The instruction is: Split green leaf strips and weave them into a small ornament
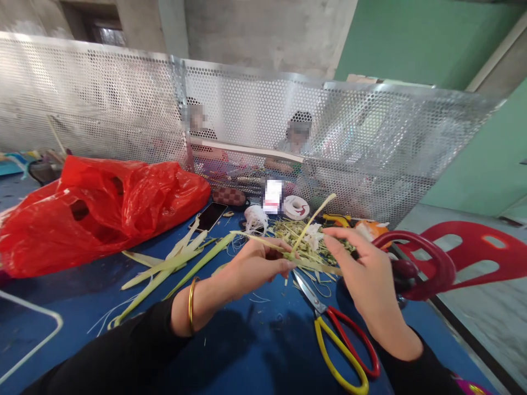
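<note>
My left hand (255,263), with a gold bangle at the wrist, pinches several pale green leaf strips (307,227) where they cross at a small knot or fold. One strip sticks up to the right, and others point left and right. To the right of it, my right hand (366,269) has its thumb and fingers apart, close to the end of the right-hand strip. Whether its lower fingers touch that strip I cannot tell. Below the hands lie scissors (323,312) with one red and one yellow handle, blades slightly parted.
Long leaf strips (164,269) lie left on the blue table (230,351), beside a red plastic bag (102,203). Behind my hands are cut scraps (288,230), a white spool (296,207) and a lit phone (272,196). People sit behind the perforated metal screen (255,93). A red chair (473,258) stands right.
</note>
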Action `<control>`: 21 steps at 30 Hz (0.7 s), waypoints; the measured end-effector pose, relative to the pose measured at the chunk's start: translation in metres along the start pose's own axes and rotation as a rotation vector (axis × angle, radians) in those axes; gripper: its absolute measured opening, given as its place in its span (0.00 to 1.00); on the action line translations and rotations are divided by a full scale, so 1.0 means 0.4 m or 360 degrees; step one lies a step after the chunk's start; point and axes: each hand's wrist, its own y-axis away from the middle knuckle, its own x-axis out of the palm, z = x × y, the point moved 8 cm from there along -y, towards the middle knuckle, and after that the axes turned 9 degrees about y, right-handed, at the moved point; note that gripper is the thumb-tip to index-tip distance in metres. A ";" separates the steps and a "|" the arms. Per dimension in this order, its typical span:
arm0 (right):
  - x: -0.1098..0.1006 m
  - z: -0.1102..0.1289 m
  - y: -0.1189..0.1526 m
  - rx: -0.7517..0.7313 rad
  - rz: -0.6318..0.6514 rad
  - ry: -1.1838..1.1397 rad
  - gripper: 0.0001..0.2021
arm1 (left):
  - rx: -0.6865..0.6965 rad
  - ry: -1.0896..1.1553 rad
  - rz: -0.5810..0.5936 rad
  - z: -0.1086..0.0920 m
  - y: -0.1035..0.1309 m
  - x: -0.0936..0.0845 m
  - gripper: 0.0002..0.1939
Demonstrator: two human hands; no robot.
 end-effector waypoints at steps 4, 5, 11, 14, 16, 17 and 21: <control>0.100 0.009 0.037 0.0308 0.0645 -0.0459 0.10 | -0.0073 -0.0015 0.0183 0.018 0.001 0.025 0.10; 0.117 0.009 0.047 0.0393 0.0701 -0.0586 0.10 | -0.0108 0.0000 0.0198 0.025 0.001 0.029 0.11; 0.144 -0.002 0.070 0.0529 0.0587 -0.0865 0.12 | -0.0178 0.0187 0.0047 0.045 0.001 0.028 0.12; 0.139 -0.010 0.070 0.0443 0.0471 -0.0819 0.11 | -0.0220 0.0202 0.0046 0.049 0.002 0.033 0.09; 0.134 -0.014 0.066 0.0394 0.0416 -0.0755 0.10 | -0.0241 0.0190 0.0061 0.051 0.001 0.035 0.09; 0.133 -0.013 0.063 0.0363 0.0437 -0.0684 0.11 | -0.0248 0.0178 0.0069 0.052 0.001 0.035 0.09; 0.093 0.023 0.047 0.0027 0.0480 0.0015 0.20 | -0.0265 0.0141 0.0084 0.059 0.000 0.033 0.10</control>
